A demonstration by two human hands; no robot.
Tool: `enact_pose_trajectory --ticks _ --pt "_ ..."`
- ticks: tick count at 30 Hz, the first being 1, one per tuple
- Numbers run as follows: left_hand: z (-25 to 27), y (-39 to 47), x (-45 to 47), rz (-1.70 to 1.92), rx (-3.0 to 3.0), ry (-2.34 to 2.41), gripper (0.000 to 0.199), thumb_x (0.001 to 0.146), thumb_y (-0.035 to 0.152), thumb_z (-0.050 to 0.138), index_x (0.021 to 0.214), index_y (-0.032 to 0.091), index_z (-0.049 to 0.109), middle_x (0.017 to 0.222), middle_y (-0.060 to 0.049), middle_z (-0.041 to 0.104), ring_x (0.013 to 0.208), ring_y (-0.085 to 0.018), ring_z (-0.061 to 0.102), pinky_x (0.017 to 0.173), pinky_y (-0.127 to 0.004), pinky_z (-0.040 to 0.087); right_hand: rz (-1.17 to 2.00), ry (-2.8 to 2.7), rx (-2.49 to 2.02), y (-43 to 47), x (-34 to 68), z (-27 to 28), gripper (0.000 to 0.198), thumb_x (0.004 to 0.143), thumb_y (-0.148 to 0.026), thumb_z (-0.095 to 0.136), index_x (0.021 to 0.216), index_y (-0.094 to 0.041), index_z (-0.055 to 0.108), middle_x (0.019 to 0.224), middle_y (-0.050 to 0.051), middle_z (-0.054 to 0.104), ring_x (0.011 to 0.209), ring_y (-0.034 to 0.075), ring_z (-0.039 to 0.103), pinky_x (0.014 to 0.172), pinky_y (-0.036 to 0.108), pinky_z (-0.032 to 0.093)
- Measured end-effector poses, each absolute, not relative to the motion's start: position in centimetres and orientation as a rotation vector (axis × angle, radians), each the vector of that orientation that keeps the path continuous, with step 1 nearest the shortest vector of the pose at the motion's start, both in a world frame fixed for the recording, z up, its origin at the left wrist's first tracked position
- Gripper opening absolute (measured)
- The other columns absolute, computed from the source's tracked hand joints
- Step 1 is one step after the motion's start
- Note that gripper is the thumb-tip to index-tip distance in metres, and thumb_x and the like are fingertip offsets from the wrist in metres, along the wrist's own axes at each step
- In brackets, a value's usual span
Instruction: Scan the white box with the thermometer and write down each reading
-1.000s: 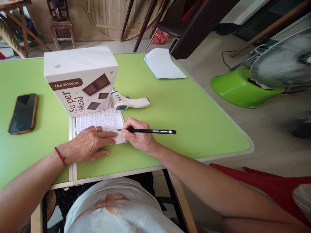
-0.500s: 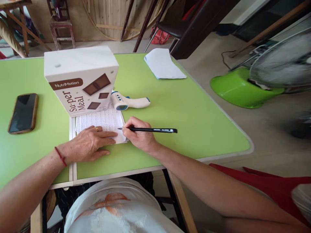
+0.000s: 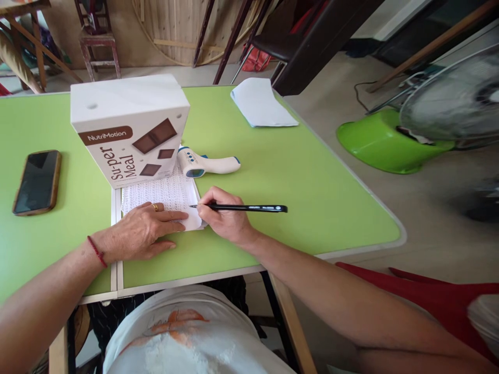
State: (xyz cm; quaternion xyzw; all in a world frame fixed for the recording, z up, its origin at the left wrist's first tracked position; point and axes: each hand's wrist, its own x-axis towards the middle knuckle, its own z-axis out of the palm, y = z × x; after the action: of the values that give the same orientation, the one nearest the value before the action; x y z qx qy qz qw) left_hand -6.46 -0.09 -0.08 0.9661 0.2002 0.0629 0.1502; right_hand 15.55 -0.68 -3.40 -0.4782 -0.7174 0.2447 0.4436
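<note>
The right hand (image 3: 224, 215) is pinching a black pen (image 3: 253, 208) in a narrow grip, its nib pointing left onto the handwritten sheet (image 3: 150, 194), which is lying just left of that grip. Since the earlier views, pen and fingers have been edging slightly rightward, so the writing is probably advancing toward the sheet's right edge. The left hand (image 3: 144, 231) is gripping nothing; its fingers are lying extended across the sheet, left of the nib, staying in place and apparently steadying it. Beyond the pen grip, a white thermometer (image 3: 212, 165) is resting near the sheet's far right corner, while a NutriMotion box (image 3: 128, 124) is standing farther left, hiding the sheet's far part.
</note>
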Motion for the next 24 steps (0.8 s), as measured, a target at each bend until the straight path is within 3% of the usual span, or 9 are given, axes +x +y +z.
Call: enact_pose_trajectory --ticks 18,24 --pt "0.0 -0.1 -6.5 0.180 2.760 0.573 0.034 0.092 0.027 0.056 0.124 0.015 0.060 0.137 -0.006 0.055 0.102 -0.027 0.058 0.086 -0.042 0.048 0.568 -1.769 -1.196 -0.8 15.5 -3.4 0.015 0.069 -0.017 0.051 0.058 -0.022 0.043 0.050 -0.007 0.048 0.043 0.007 0.040 0.043 0.021 0.033" --pt "-0.1 0.0 -6.6 0.216 2.741 0.585 0.030 0.093 0.029 0.055 0.119 0.017 0.063 0.134 -0.006 0.059 0.101 -0.027 0.059 0.087 -0.041 0.048 0.395 -1.804 -1.223 -0.2 16.5 -3.0 0.007 0.071 -0.014 0.054 0.071 -0.021 0.057 0.065 -0.002 0.061 0.058 0.013 0.054 0.056 0.026 0.045"
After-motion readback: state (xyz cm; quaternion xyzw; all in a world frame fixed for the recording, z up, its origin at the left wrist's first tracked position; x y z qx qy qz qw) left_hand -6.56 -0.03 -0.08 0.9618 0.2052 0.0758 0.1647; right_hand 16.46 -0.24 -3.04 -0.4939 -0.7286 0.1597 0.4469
